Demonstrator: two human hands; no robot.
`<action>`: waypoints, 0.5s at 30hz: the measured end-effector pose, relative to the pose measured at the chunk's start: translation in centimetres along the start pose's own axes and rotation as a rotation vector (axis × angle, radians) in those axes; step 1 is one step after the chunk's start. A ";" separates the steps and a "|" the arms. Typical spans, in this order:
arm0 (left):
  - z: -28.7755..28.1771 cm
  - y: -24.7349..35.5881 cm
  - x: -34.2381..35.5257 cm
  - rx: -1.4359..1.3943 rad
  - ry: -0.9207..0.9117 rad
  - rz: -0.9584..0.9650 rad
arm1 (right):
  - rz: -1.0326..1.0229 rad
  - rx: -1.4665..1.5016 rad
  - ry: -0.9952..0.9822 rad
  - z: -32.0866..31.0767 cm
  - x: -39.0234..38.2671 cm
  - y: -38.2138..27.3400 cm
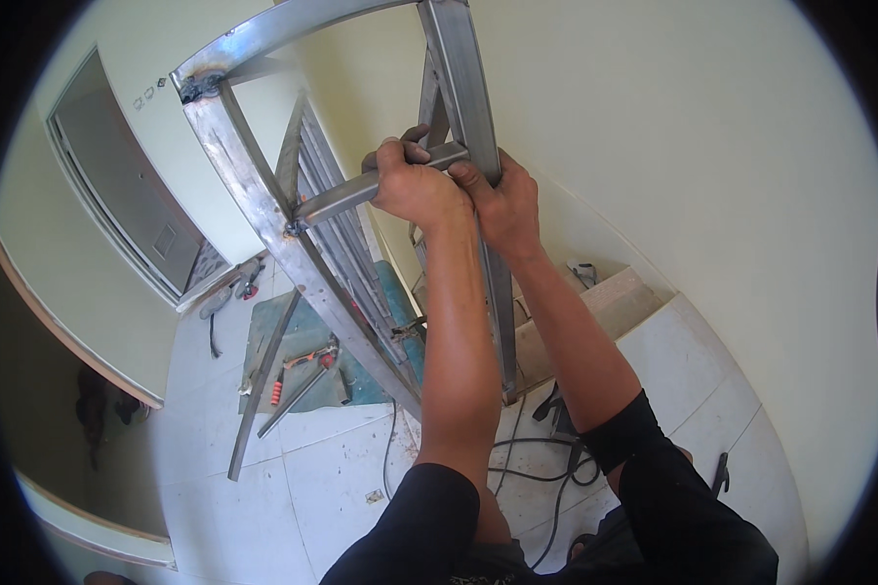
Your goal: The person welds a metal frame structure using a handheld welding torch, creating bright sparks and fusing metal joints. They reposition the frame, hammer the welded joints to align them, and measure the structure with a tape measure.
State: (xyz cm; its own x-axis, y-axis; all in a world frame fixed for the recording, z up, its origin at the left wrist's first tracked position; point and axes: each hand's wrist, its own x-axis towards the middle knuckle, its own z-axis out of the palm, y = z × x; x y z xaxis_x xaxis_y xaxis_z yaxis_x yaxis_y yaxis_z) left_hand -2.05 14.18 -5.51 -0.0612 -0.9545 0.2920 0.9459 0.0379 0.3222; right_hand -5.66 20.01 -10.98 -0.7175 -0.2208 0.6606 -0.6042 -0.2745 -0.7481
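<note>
A steel frame of square tubing (253,168) stands upright in front of me, with rough welds on its left upright. My left hand (406,182) is closed around a short horizontal crossbar (338,200) that spans between the two uprights. Just right of it, my right hand (505,203) grips the right upright (449,60) where the crossbar meets it, thumb near the bar's end. Several loose steel tubes (339,253) lean behind the frame on the left.
A teal mat (269,331) on the tiled floor holds a hammer (305,361) and metal bars. Black cables (546,473) run near my feet. A step (605,307) lies at right along the cream wall (702,166); an open doorway (127,175) is at left, with grinders (219,302) nearby.
</note>
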 end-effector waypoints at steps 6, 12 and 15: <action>0.2 0.2 0.1 0.010 0.031 0.031 | -0.052 0.095 0.035 0.6 -0.1 0.1; 0.0 0.1 0.2 0.002 0.013 0.069 | 0.024 0.094 -0.008 0.6 -0.1 0.2; 0.0 0.3 0.1 0.013 0.010 0.059 | 0.002 0.085 -0.004 0.6 0.0 0.3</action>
State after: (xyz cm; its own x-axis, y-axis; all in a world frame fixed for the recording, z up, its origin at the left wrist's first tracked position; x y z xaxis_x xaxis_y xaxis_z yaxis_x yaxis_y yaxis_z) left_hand -1.78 14.12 -5.35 -0.0017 -0.9534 0.3016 0.9435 0.0984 0.3164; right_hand -5.64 19.41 -11.20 -0.7174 -0.2253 0.6592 -0.5709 -0.3522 -0.7417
